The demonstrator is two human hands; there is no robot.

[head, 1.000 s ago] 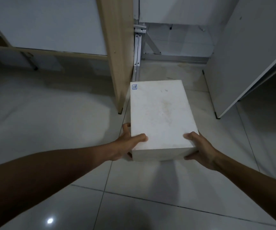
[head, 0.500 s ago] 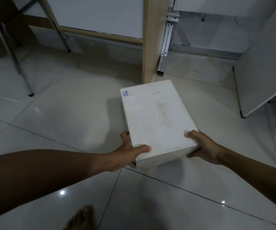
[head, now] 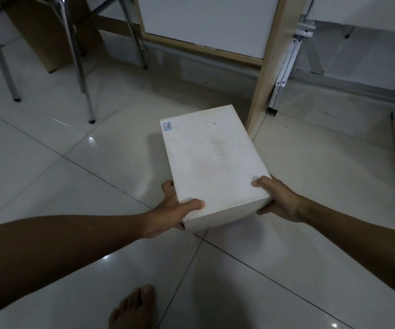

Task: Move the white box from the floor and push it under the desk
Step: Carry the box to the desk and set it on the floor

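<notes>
At the bottom centre one bare foot (head: 133,307) stands on the tiled floor (head: 49,176). Above it, the left hand (head: 168,210) and right hand (head: 279,200) clamp the near corners of the single white box (head: 213,162), thumbs on top and fingers wrapped below, probably to steer it squarely. The box sits mid-frame, likely just above the floor, not yet under the table (head: 270,60), whose one wooden leg stands just beyond its far right corner. Upper left, four metal chair legs (head: 80,67) show.
</notes>
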